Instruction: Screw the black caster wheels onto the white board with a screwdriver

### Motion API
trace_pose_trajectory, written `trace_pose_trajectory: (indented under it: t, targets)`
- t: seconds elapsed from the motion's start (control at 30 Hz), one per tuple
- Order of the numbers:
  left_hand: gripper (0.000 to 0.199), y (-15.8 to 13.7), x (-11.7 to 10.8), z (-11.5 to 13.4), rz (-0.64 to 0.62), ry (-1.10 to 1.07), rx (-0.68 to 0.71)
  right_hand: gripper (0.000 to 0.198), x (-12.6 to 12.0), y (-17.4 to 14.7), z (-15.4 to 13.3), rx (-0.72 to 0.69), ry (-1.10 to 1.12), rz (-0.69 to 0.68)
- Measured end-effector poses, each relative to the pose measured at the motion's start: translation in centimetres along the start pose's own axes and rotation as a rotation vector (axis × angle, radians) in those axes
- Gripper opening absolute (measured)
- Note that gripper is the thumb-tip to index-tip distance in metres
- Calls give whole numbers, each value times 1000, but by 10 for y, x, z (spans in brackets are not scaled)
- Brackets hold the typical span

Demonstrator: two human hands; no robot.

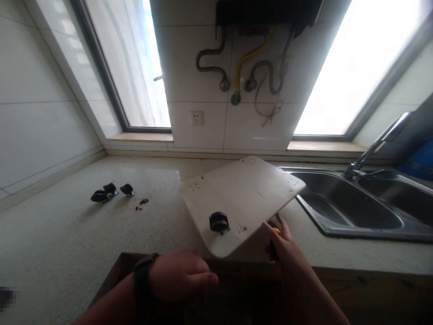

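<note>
A cream board point(233, 194) with rounded corners lies at an angle on the counter, small holes near its corners. One black caster wheel point(219, 222) stands at its near left corner. My right hand point(286, 246) is closed around a black-and-yellow tool handle point(273, 250), its fingertips at the board's right edge; the rest of the tool is hidden. My left hand point(184, 275), with a dark watch point(145, 266) on the wrist, is in front of the board's near corner. Its fingers are curled, and whatever they may hold is out of sight.
Three loose casters point(108, 192) lie on the counter point(111, 234) at the left, beside a little pile of small dark pieces point(144, 201). To the right is a steel double sink point(345, 198) with a faucet point(375, 144). Hoses point(211, 68) hang on the back wall.
</note>
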State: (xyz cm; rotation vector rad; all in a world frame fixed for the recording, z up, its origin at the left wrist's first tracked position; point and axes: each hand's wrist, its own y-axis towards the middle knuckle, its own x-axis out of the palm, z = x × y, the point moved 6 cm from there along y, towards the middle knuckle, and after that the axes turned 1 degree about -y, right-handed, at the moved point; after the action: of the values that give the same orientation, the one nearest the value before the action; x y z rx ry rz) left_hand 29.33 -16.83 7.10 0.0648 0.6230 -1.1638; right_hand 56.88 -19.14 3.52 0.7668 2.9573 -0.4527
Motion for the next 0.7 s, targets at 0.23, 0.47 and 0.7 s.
trace_pose_trajectory:
  t: [0.23,0.47,0.7]
  targets:
    - [42,-11,-149,5,776,260,-48,104,15,-3,8,-25,17,-49]
    - [42,46,-215,-87,1022,299,-227,98,17,-4,3,-64,13,-75]
    - [33,63,-196,-113,913,280,-259,90,15,-1,-2,-50,-25,-171]
